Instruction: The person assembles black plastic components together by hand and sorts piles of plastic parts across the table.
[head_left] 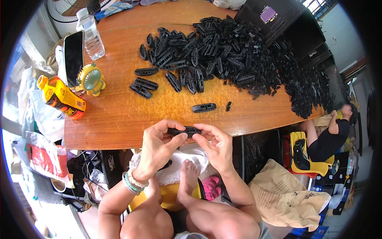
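Head view shows one slotted black piece level between the fingertips at the near edge of the tabletop, its left end pinched by the thumb and fingers of the left hand, its right end by those of the right hand. One matching loose piece lies just beyond, two bottles stand toward the left edge, and the heap toward the far right corner defies counting. Both forearms angle inward, palms facing.
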A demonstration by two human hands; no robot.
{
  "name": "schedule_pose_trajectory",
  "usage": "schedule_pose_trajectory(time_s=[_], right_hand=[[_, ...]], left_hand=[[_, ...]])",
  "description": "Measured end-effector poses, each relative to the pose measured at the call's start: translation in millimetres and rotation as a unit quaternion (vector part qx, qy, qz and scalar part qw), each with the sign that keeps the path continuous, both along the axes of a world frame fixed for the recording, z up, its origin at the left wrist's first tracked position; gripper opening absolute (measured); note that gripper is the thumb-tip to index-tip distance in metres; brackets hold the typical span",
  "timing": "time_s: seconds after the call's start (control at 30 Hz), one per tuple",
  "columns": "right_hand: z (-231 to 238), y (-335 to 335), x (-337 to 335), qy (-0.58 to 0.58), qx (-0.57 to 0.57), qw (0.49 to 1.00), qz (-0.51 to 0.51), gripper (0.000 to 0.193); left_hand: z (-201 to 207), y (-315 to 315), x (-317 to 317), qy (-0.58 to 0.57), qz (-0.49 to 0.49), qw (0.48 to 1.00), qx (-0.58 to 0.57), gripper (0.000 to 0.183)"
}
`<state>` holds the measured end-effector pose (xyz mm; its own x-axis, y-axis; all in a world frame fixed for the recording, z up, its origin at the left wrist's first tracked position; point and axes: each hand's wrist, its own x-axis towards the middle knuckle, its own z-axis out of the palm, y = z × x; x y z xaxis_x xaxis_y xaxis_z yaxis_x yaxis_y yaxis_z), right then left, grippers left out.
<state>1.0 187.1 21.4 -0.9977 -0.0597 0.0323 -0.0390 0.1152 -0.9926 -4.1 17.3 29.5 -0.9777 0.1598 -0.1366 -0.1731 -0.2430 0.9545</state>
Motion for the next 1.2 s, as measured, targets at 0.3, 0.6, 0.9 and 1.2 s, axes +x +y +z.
schedule_pose_trajectory(time_s=[0.3,0.6,0.9,1.2], right_hand=[[-16,54,3,-0.186,0.051,0.962,0.191,0.021],[-12,64,-20,-0.054,0.105,0.99,-0.074,0.019],[-17,98,-93,-0.058,-0.006,0.998,0.008,0.021],[10,60,-38,-0.093,-0.163,0.976,0.11,0.015]], left_hand=[[-16,-21,-42,0.223,0.041,0.914,-0.337,0.018],[-31,-66,-76,0.316,0.103,0.733,-0.593,0.032],[-15,-28,-35,0.243,0.072,0.894,-0.369,0.024],[-10,2,-9,-0.029,-0.033,0.998,-0.036,0.029]])
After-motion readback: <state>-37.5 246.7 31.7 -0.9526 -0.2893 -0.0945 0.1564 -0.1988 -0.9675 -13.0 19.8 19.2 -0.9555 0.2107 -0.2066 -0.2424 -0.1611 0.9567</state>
